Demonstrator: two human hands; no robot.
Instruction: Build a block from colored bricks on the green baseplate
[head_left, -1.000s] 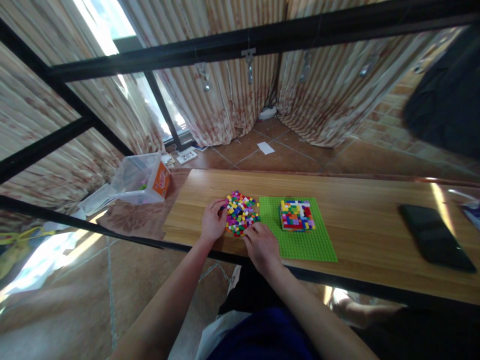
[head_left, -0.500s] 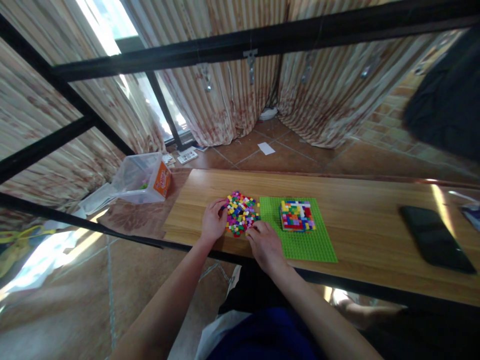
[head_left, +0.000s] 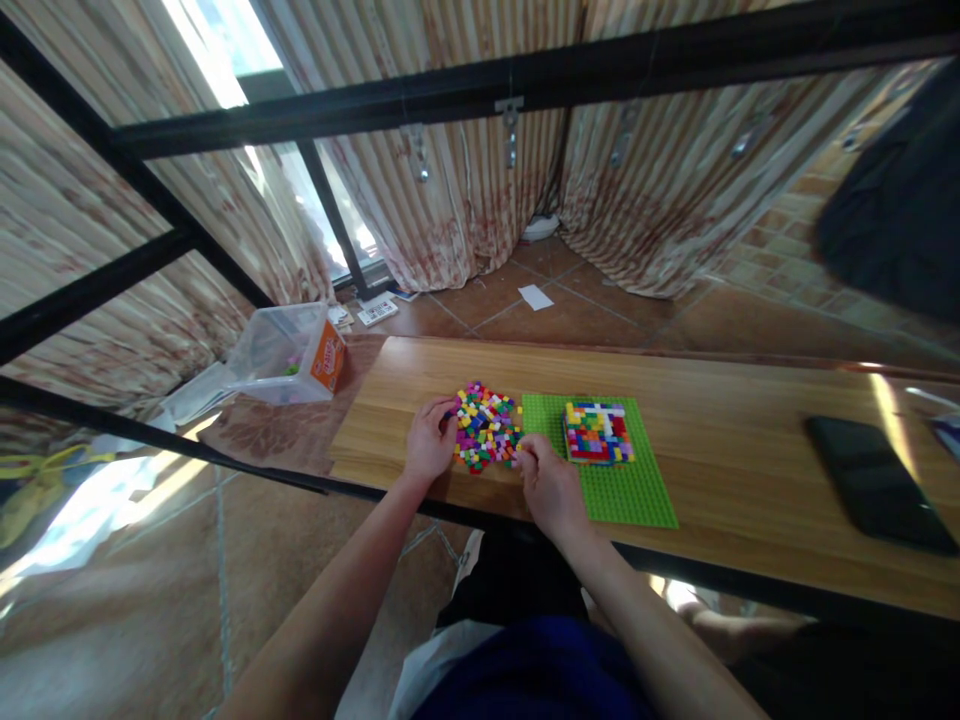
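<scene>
Green board (head_left: pixel 634 496) by my right hand (head_left: pixel 553 488), fingertips together, contents unclear; left hand (head_left: pixel 430 443), thumb apart, beside loose bricks (head_left: pixel 486 428).

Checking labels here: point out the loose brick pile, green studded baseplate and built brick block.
Loose brick pile (head_left: pixel 487 425), head view: middle of the heap.
Green studded baseplate (head_left: pixel 628 497), head view: bare near part.
Built brick block (head_left: pixel 598 433), head view: top face.

No text is legible, even on the orange label (head_left: pixel 328 358) of the bin (head_left: pixel 262 343).
</scene>
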